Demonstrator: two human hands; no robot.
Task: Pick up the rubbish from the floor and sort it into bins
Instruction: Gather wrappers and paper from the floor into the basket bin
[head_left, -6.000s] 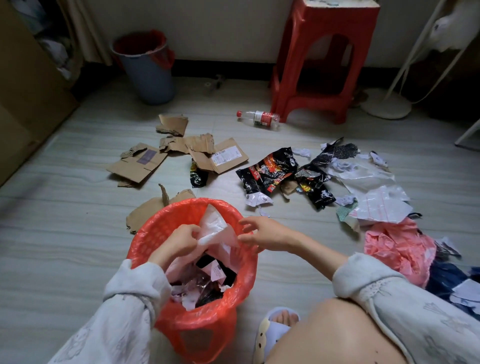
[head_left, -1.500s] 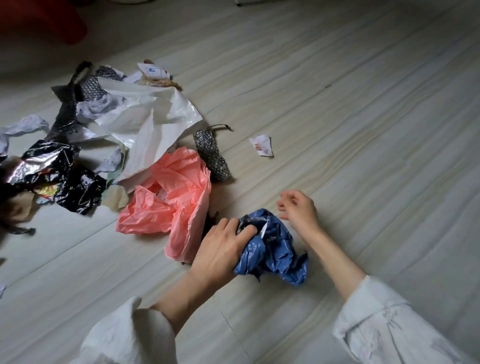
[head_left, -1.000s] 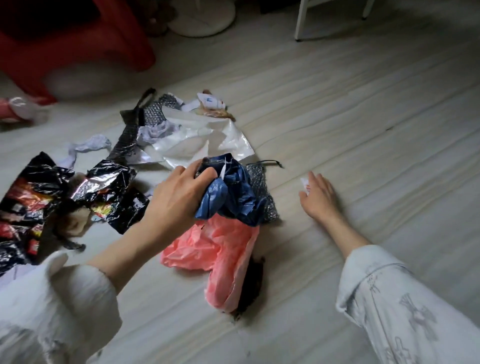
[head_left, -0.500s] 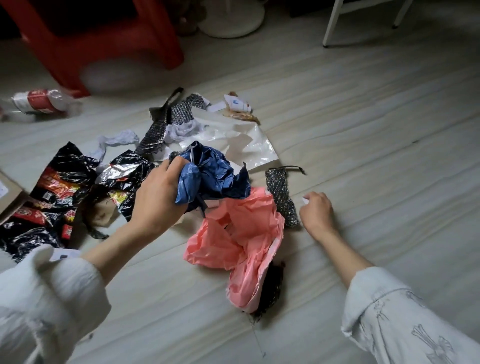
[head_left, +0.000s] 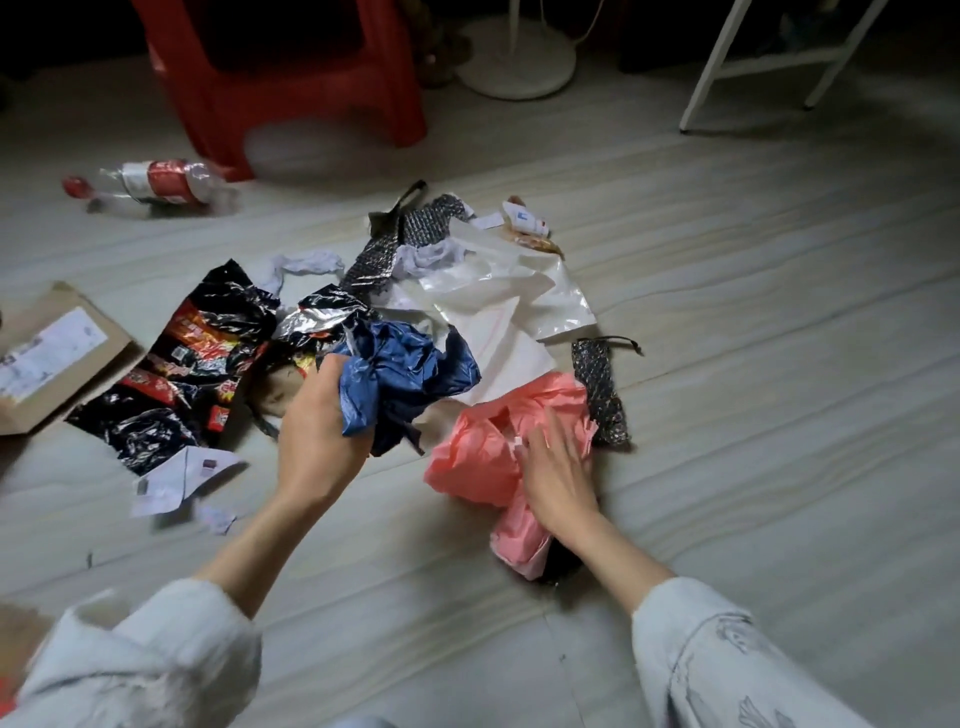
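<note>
Head view looks down on a pale wood-grain floor (head_left: 727, 364) strewn with rubbish. Of the two hands, the left hand (head_left: 317, 426) is raised a little above the floor, fingers curled round a crumpled blue plastic bag (head_left: 410, 374), glossy and creased, with dark folds hanging below the grip. The right hand (head_left: 558, 467) lies with straight, spread fingers on a wrinkled pink plastic bag (head_left: 483, 452), which rests on the floor; a small white scrap shows at its fingertips, though whether it is pinched cannot be told. Just beside the pink bag on the right lies a narrow dark speckled wrapper (head_left: 600, 389). Behind it spreads a shiny white plastic bag (head_left: 519, 301). To the left lie black and red snack wrappers (head_left: 192, 358), crinkled and foil-lined, a torn piece of cardboard (head_left: 57, 358) with a label, and a white paper slip (head_left: 176, 478). Farther back a clear plastic bottle (head_left: 156, 184) with a red label lies on its side near a red plastic stool (head_left: 291, 78).
</note>
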